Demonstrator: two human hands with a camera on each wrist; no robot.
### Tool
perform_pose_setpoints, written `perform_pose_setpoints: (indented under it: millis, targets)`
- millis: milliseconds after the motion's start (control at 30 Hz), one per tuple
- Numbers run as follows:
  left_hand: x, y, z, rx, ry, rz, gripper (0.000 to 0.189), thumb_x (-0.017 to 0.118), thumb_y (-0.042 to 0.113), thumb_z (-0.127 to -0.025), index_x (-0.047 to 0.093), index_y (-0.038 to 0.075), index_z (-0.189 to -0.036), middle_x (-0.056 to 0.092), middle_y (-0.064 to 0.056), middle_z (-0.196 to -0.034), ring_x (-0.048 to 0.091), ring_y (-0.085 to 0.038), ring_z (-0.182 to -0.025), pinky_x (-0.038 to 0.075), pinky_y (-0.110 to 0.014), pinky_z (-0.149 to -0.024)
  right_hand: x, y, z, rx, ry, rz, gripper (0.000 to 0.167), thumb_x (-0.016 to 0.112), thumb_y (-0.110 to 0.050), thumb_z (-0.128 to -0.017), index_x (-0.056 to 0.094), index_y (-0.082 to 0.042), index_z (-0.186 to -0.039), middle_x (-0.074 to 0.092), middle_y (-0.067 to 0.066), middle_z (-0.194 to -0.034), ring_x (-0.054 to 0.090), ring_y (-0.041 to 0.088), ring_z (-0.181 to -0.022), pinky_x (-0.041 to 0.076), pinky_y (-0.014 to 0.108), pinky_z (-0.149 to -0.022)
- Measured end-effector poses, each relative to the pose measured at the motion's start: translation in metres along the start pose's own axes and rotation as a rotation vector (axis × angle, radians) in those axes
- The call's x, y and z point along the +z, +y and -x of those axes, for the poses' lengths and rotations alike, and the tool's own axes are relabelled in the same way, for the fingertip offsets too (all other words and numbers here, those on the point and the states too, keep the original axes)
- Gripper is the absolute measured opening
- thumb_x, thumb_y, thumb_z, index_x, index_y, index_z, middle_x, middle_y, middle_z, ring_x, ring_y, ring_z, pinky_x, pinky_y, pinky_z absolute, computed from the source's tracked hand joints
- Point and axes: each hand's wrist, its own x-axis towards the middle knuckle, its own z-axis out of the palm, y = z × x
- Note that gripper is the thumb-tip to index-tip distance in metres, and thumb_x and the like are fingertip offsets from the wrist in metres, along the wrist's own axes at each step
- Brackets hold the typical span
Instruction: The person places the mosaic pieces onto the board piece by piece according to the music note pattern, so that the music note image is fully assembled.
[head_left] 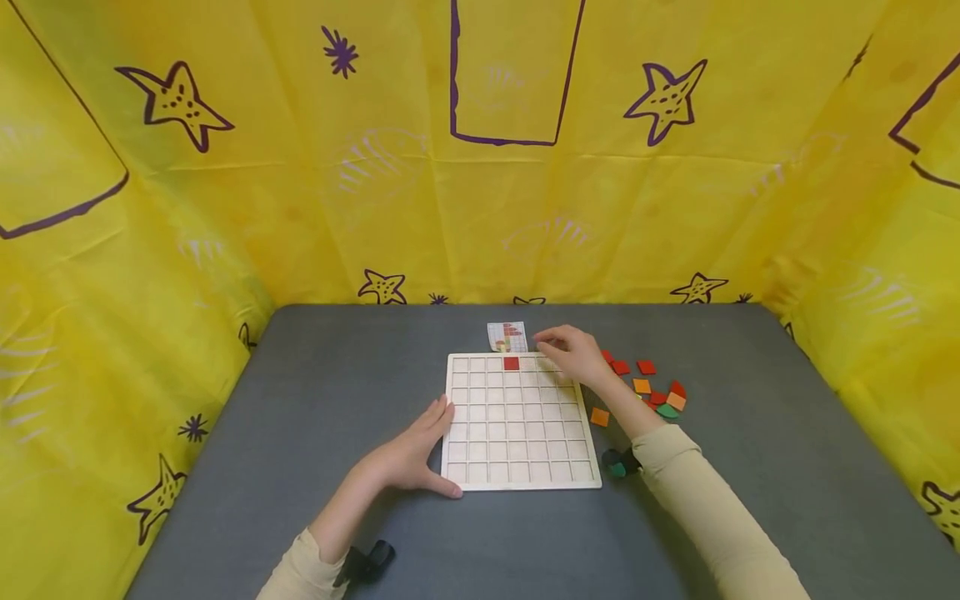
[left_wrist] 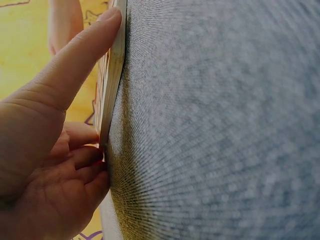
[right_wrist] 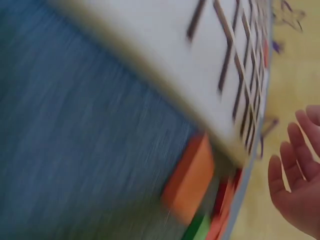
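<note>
A white square grid board [head_left: 517, 421] lies on the table, with one red square tile [head_left: 512, 363] in its far row. My left hand [head_left: 408, 450] rests against the board's left side, fingers along the edge and thumb at the near left corner. In the left wrist view the thumb [left_wrist: 75, 62] lies straight on the board's rim [left_wrist: 114, 75]. My right hand [head_left: 576, 354] hovers over the far right part of the board, fingertips toward a small printed pattern card [head_left: 507, 337]. In the right wrist view its fingers [right_wrist: 295, 155] are loosely bent, with nothing seen in them.
Right of the board lie several loose flat pieces: an orange square [head_left: 600, 417], a red square [head_left: 647, 367], a green curved piece [head_left: 667, 411] and others, partly behind my right forearm. Yellow patterned cloth [head_left: 510, 225] hangs behind the grey table [head_left: 337, 375].
</note>
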Motion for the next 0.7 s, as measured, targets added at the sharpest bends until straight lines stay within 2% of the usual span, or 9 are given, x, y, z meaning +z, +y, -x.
perform_pose_setpoints:
  millis: [100, 200, 367, 533, 700]
  targets:
    - [0.0, 0.0, -0.001, 0.006, 0.004, 0.0, 0.123, 0.089, 0.043, -0.067, 0.015, -0.008, -0.152, 0.004, -0.025, -0.16, 0.004, -0.037, -0.147, 0.018, -0.05, -0.114, -0.019, 0.016, 0.012, 0.072, 0.067, -0.016, 0.028, 0.061, -0.025, -0.098, 0.07, -0.007, -0.118, 0.064, 0.012, -0.115, 0.058, 0.027, -0.097, 0.047, 0.042, -0.078]
    - [0.0, -0.001, -0.001, 0.011, 0.007, 0.001, 0.123, 0.089, 0.043, -0.067, 0.016, -0.009, -0.151, 0.005, -0.026, -0.159, 0.004, -0.038, -0.147, 0.018, -0.05, -0.114, -0.035, 0.034, 0.023, 0.119, 0.104, 0.003, 0.027, 0.062, -0.024, -0.097, 0.07, -0.006, -0.117, 0.066, 0.014, -0.113, 0.059, 0.03, -0.097, 0.047, 0.045, -0.081]
    - [0.0, -0.003, 0.001, 0.004, 0.014, 0.001, 0.123, 0.089, 0.043, -0.067, 0.016, -0.009, -0.151, 0.005, -0.026, -0.159, 0.004, -0.038, -0.147, 0.018, -0.05, -0.114, -0.047, 0.052, 0.032, 0.173, 0.087, 0.049, 0.025, 0.065, -0.022, -0.095, 0.071, -0.007, -0.114, 0.067, 0.015, -0.112, 0.061, 0.032, -0.098, 0.047, 0.047, -0.084]
    - [-0.001, -0.003, 0.0, 0.005, 0.014, 0.004, 0.123, 0.089, 0.044, -0.067, 0.016, -0.009, -0.151, 0.005, -0.025, -0.16, 0.004, -0.037, -0.147, 0.018, -0.05, -0.114, -0.045, 0.058, 0.031, 0.11, 0.051, 0.117, 0.025, 0.068, -0.019, -0.093, 0.071, -0.004, -0.113, 0.066, 0.019, -0.113, 0.058, 0.038, -0.105, 0.044, 0.052, -0.09]
    - [0.0, -0.003, -0.001, 0.021, 0.008, 0.008, 0.122, 0.088, 0.043, -0.068, 0.016, -0.009, -0.151, 0.005, -0.025, -0.16, 0.004, -0.037, -0.147, 0.018, -0.051, -0.113, -0.038, 0.062, 0.023, 0.027, 0.041, 0.195, 0.027, 0.071, -0.016, -0.09, 0.072, -0.001, -0.111, 0.066, 0.021, -0.112, 0.053, 0.042, -0.11, 0.035, 0.056, -0.098]
